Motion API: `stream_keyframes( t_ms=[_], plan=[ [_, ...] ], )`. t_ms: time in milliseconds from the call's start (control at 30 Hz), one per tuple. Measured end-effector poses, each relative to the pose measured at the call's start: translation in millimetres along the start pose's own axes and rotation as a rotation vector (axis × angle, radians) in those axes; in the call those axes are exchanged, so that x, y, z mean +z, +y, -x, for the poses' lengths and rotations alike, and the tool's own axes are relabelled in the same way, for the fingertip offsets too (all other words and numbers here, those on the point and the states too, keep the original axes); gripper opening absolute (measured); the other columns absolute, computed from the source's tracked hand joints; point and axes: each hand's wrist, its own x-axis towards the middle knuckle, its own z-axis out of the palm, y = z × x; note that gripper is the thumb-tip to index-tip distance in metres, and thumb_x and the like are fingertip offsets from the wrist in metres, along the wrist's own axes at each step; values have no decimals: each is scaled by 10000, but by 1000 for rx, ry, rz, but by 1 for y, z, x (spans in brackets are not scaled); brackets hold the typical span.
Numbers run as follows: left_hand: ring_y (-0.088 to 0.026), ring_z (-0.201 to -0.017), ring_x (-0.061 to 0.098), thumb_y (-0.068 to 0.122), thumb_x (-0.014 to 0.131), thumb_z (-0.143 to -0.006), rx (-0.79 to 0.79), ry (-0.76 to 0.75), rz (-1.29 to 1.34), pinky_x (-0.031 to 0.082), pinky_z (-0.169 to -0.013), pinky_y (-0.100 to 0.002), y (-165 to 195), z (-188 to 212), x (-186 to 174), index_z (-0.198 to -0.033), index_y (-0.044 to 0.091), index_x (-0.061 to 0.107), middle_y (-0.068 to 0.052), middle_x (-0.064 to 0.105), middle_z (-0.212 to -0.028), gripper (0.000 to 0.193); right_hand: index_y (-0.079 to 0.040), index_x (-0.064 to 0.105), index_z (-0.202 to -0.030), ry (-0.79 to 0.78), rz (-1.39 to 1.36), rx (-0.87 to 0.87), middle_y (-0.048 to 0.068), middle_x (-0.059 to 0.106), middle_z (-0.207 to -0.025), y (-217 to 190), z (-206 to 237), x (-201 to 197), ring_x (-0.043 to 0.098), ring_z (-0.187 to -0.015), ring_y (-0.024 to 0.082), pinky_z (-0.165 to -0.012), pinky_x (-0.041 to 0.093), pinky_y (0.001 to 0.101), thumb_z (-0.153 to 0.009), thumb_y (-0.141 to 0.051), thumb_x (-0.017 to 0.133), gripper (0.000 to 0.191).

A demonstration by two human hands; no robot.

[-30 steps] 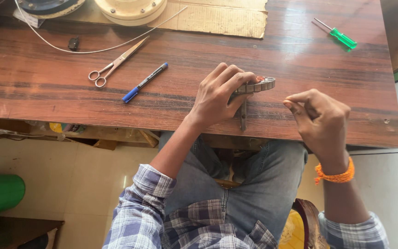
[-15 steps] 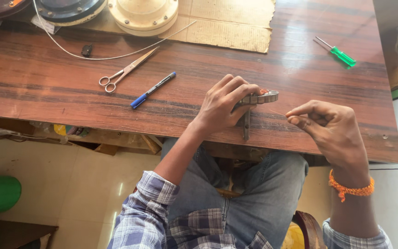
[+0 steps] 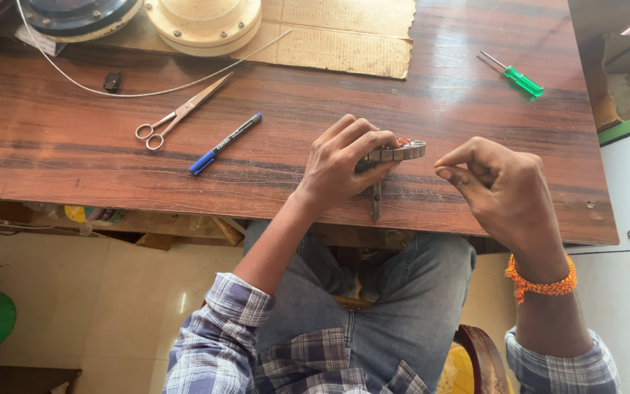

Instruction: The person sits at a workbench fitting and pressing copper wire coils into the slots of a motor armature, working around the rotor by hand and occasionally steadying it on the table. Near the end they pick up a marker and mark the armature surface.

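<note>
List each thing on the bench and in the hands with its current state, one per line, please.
left hand: closed over a toothed metal ring
toothed metal ring: held on edge at the table's front
right hand: fingertips pinched, beside the ring, apart from it
scissors: lying flat, blades shut
blue marker: capped, lying flat
green screwdriver: lying untouched
white wire: loose, curved across the table

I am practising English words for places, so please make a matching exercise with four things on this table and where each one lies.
Things:
1. scissors
2. pen
3. screwdriver
4. cardboard

Places:
A. far right of the table
B. just right of the scissors
C. far edge, beside the cream round housing
D. beside the thin white wire

Pairs: 1-D, 2-B, 3-A, 4-C
</note>
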Motion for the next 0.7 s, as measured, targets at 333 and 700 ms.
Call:
stream_keyframes(
  t_ms=[333,700],
  plan=[
    [-146,-941,632,270,853,-867,36,23,-14,584,-868,-315,-9,7,9,-1157,170,692,45,685,-1045,347,-27,726,-999,-29,18,-112,24,710,-759,-11,-24,4,580,-651,36,-559,451,253,-966,-61,741,49],
    [-177,-952,630,254,848,-853,37,0,-19,573,-871,-342,-7,6,4,-1176,167,679,33,672,-1039,374,-14,716,-984,-7,52,-195,8,676,-745,-14,-17,2,558,-641,14,-557,425,232,-953,-44,752,56]
  ],
)
